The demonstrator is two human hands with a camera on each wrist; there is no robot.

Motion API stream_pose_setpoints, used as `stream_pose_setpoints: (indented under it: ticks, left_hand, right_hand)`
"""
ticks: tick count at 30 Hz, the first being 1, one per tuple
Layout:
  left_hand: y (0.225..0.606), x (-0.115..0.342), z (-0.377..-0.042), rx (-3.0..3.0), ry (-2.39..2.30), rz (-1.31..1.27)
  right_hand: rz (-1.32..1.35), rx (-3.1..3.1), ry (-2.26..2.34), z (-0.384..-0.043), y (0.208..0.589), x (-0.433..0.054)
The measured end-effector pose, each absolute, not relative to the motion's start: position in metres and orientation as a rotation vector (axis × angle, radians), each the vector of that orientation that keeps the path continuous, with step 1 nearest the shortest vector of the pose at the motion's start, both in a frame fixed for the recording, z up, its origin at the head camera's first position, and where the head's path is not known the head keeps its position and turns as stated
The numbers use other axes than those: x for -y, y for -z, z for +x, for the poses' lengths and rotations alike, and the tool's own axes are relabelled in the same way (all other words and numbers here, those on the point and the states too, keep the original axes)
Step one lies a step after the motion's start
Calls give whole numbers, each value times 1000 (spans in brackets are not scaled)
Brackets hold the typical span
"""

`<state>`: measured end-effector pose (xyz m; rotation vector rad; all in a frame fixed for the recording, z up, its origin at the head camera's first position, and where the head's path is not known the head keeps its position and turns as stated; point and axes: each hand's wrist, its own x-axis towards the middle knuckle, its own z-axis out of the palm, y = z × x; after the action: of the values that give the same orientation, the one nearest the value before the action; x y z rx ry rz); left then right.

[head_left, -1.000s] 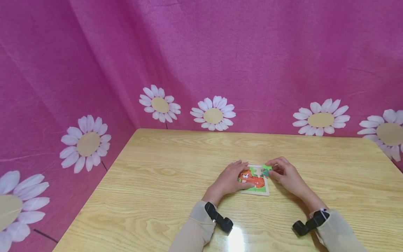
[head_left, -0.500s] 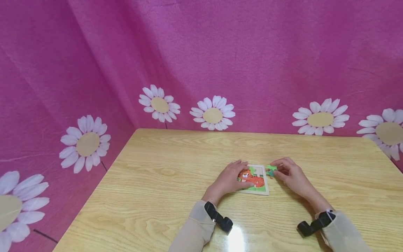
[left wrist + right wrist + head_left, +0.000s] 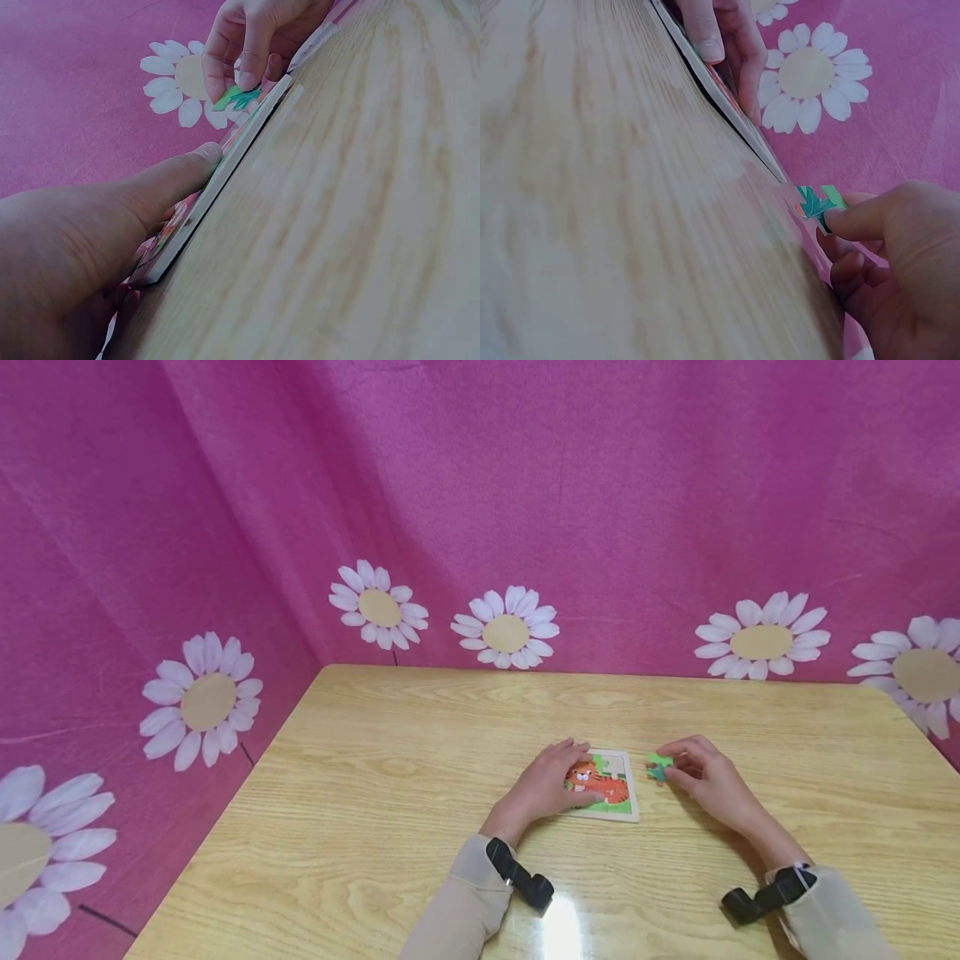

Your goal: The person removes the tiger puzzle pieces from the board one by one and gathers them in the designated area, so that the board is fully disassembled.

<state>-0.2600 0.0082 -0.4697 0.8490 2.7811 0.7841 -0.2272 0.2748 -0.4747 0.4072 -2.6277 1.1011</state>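
My right grip [image 3: 712,783] pinches green jigsaw piece [image 3: 658,767]; left grip [image 3: 536,787] holds square tiger puzzle [image 3: 613,791], head toward table's left edge [image 3: 238,810].

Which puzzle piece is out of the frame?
The green-and-teal piece, pinched by the right hand; the other visible pieces lie inside the frame.

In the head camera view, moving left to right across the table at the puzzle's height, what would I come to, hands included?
Left hand → framed tiger puzzle, partly under that hand → green puzzle piece → right hand, its fingers pinching that piece.
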Motion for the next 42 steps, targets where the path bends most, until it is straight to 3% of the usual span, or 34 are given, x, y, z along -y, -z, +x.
stream_pose_setpoints:
  ticks: [42]
  left_hand:
    - [467, -7, -258, -2769, -812, 847]
  right_hand:
    - [416, 2605, -996, -223, 478, -295]
